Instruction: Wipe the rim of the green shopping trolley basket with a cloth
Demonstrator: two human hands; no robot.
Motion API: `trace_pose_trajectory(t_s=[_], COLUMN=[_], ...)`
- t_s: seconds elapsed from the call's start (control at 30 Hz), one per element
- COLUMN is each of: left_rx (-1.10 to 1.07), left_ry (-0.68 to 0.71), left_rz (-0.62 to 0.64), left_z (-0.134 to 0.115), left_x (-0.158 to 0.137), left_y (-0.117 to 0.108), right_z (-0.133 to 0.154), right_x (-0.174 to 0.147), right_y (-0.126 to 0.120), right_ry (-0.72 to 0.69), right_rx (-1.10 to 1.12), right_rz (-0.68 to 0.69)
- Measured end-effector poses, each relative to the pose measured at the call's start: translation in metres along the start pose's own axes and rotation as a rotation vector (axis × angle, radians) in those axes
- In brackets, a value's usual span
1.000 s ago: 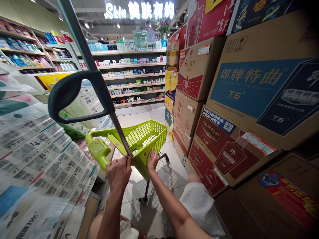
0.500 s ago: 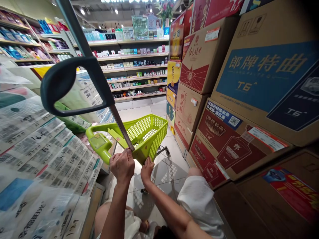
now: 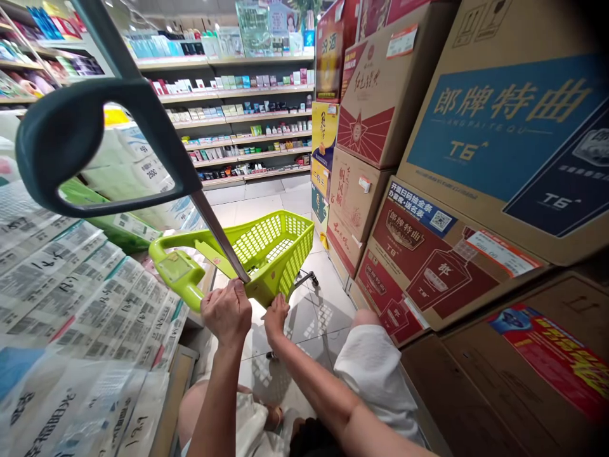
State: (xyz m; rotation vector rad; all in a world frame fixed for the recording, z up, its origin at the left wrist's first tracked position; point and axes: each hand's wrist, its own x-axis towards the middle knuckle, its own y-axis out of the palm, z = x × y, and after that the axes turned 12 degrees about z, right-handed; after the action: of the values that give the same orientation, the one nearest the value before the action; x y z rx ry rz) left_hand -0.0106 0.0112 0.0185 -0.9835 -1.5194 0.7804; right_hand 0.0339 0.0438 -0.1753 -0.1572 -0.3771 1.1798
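My left hand (image 3: 227, 311) is closed at the near end of a lime-green shopping cart (image 3: 290, 238), just where a metal pole (image 3: 221, 238) meets it. My fingers hide exactly what part they wrap. The pole leans up and left to a dark grey loop handle (image 3: 114, 143), with a thick grey tube above. My right hand (image 3: 276, 317) is closed on the cart's lower near corner, a little right of and below the left. The slatted basket points away from me, and its green handle frame (image 3: 176, 270) juts out to the left.
Stacked cartons (image 3: 366, 105) line the right side closely. Plastic-wrapped packs (image 3: 95, 279) are piled on the left. Shelves of small boxes and bottles (image 3: 247, 117) stand ahead across the pale tiled floor (image 3: 304, 324). A leg in white shorts (image 3: 366, 362) shows below.
The pole's loop handle has shifted left and slightly up in view. The cart and both hands appear slightly further left, and the shelves sit higher. Both hands keep their grip.
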Motion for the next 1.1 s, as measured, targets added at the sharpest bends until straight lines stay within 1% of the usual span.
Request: trace_pose_trajectory(t_s=[0.07, 0.1, 0.17, 0.2, 0.23, 0.27, 0.3, 0.33, 0.4, 0.43, 0.5, 0.57, 0.63, 0.7, 0.77, 0.8, 0.87, 0.93, 0.97, 1.0, 1.1], left_rx=[-0.018, -0.036, -0.094, -0.131, -0.170, -0.211, -0.248, -0.274, -0.294, -0.300, -0.322, -0.375, -0.408, -0.416, -0.410, -0.407, -0.400, -0.400, -0.402, -0.404, -0.423], left_ry=[0.005, 0.000, -0.023, -0.035, -0.040, -0.043, -0.045, -0.053, -0.098, -0.122, -0.133, -0.098, -0.064, -0.051, -0.045, -0.044, -0.043, -0.041, -0.041, -0.044, -0.092], left_rz=[-0.017, -0.030, -0.061, -0.069, -0.061, -0.042, -0.021, -0.013, -0.054, -0.093, -0.142, -0.141, -0.136, -0.136, -0.136, -0.136, -0.137, -0.132, -0.132, -0.141, -0.200], left_z=[-0.001, -0.001, -0.002, -0.001, 0.001, 0.005, 0.010, 0.017, 0.032, 0.039, 0.050, 0.056, 0.059, 0.060, 0.060, 0.059, 0.058, 0.055, 0.053, 0.050, 0.043], left_x=[0.000, 0.000, -0.001, -0.002, -0.002, -0.002, -0.001, 0.000, 0.004, 0.006, 0.010, 0.012, 0.011, 0.007, 0.004, 0.002, -0.001, -0.003, -0.004, -0.005, -0.009], left_y=[0.003, 0.004, 0.004, 0.003, 0.001, -0.001, -0.004, -0.006, -0.009, -0.008, -0.005, 0.001, 0.006, 0.008, 0.007, 0.007, 0.007, 0.007, 0.007, 0.008, 0.008], right_z=[0.024, 0.038, 0.062, 0.069, 0.072, 0.072, 0.071, 0.069, 0.070, 0.075, 0.091, 0.112, 0.128, 0.134, 0.129, 0.123, 0.112, 0.105, 0.103, 0.103, 0.104], right_x=[0.009, 0.014, 0.026, 0.036, 0.048, 0.062, 0.077, 0.092, 0.112, 0.115, 0.108, 0.089, 0.074, 0.073, 0.086, 0.094, 0.108, 0.111, 0.107, 0.101, 0.078], right_y=[-0.011, -0.019, -0.037, -0.047, -0.058, -0.070, -0.081, -0.090, -0.104, -0.106, -0.104, -0.098, -0.093, -0.095, -0.103, -0.108, -0.116, -0.120, -0.120, -0.120, -0.118], right_ry=[-0.057, -0.120, -0.326, -0.426, -0.489, -0.501, -0.474, -0.392, -0.267, -0.247, -0.297, -0.362, -0.378, -0.387, -0.402, -0.394, -0.314, -0.237, -0.233, -0.256, -0.401], right_rx=[0.030, 0.025, -0.048, -0.100, -0.153, -0.202, -0.246, -0.282, -0.342, -0.365, -0.382, -0.352, -0.280, -0.202, -0.198, -0.236, -0.349, -0.420, -0.425, -0.412, -0.334], right_rz=[-0.028, -0.025, 0.046, 0.103, 0.158, 0.206, 0.251, 0.276, 0.335, 0.370, 0.442, 0.488, 0.537, 0.620, 0.685, 0.683, 0.633, 0.587, 0.577, 0.571, 0.550])
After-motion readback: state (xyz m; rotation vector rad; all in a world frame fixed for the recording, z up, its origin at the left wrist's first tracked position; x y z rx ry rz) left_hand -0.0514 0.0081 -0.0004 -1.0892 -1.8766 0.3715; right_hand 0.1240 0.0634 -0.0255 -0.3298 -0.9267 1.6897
